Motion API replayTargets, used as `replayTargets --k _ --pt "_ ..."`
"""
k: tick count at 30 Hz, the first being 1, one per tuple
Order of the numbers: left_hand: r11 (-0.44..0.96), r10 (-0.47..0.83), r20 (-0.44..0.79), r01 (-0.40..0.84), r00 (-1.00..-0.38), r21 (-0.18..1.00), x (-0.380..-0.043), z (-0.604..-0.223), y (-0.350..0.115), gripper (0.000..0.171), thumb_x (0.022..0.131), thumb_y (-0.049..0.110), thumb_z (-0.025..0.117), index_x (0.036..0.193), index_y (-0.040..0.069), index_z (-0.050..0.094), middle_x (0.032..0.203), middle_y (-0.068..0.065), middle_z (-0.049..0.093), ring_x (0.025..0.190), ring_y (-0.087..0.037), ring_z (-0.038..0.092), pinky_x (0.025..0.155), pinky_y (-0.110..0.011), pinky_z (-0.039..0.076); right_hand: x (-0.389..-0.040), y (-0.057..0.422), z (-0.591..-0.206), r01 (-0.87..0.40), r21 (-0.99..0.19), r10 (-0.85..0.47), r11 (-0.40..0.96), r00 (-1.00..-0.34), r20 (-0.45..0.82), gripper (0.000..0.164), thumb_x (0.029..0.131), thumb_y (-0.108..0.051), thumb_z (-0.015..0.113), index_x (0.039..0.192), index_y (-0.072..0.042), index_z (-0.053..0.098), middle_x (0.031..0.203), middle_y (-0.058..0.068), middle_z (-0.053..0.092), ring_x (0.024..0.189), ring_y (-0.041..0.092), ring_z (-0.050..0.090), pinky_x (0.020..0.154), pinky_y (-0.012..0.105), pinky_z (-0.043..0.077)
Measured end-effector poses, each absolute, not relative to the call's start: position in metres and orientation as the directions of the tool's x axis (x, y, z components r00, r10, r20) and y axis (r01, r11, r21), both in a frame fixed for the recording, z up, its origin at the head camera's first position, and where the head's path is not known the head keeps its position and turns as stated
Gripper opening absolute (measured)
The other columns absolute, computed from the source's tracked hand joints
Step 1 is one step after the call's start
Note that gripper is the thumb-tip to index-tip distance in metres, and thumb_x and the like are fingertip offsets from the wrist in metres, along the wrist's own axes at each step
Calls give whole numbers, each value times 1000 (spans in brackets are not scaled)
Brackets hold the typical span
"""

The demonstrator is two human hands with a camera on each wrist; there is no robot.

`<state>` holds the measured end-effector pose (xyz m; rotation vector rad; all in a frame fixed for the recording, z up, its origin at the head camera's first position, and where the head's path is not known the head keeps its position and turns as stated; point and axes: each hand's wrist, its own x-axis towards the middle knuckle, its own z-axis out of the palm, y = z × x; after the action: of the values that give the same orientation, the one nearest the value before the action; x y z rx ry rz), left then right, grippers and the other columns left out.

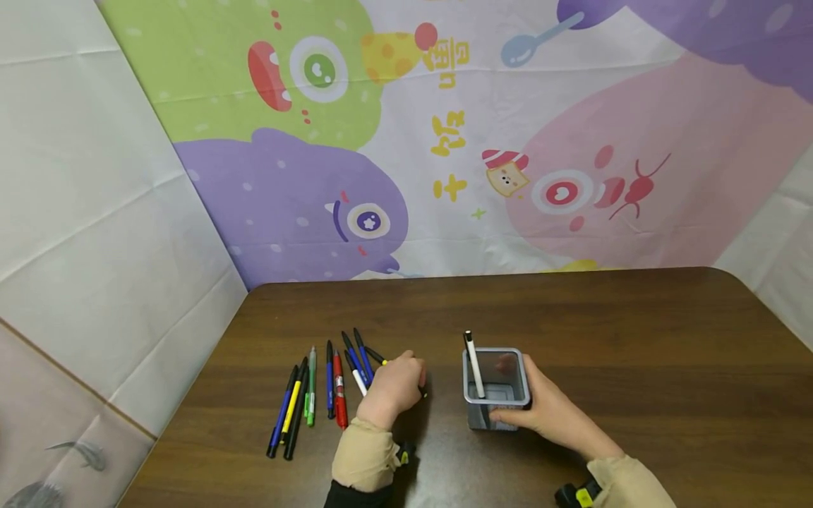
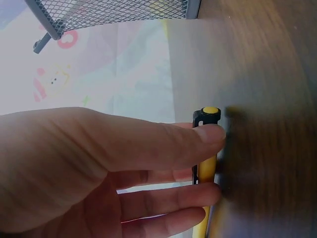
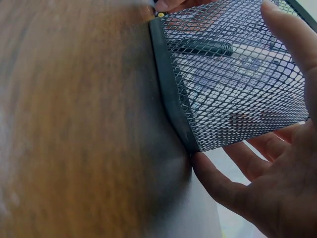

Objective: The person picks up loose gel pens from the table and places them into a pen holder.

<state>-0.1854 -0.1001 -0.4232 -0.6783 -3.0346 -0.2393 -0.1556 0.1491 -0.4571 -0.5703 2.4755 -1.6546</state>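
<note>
My left hand [image 1: 394,381] pinches a yellow pen [image 2: 207,168] with a black clip between thumb and fingers, close over the table at the right end of a row of pens. In the head view the hand hides most of that pen. My right hand [image 1: 549,406] grips the right side of a grey mesh pen holder [image 1: 498,401], which stands upright on the table. Inside the holder leans one white pen [image 1: 473,367] with a black end. The right wrist view shows my thumb and fingers spread around the mesh [image 3: 237,94].
Left of my left hand lie a red pen [image 1: 339,395], a green pen [image 1: 311,388], a yellow-and-black pen [image 1: 291,406] and several blue or black pens. The brown wooden table [image 1: 667,367] meets a cartoon-printed cloth [image 1: 444,233] at the back.
</note>
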Motion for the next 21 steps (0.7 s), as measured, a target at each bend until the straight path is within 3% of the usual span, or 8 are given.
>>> replayTargets --k 13,21 --pt "880 408 187 440 -893 179 -189 -419 -100 20 67 -5 62 71 12 51 67 -1 55 63 -21 57 52 -33 45 -156 148 -456 -239 -909 -366 341 -925 106 80 70 -30 76 132 -10 29 128 20 46 103 27 54 78 33 49" --pt "881 367 321 437 -873 181 -191 -415 -98 15 74 2 65 77 11 53 70 -2 56 61 -22 58 51 -35 47 -155 149 -457 -245 -914 -367 324 -923 117 81 70 -29 77 132 -9 29 127 20 46 103 28 54 78 33 49"
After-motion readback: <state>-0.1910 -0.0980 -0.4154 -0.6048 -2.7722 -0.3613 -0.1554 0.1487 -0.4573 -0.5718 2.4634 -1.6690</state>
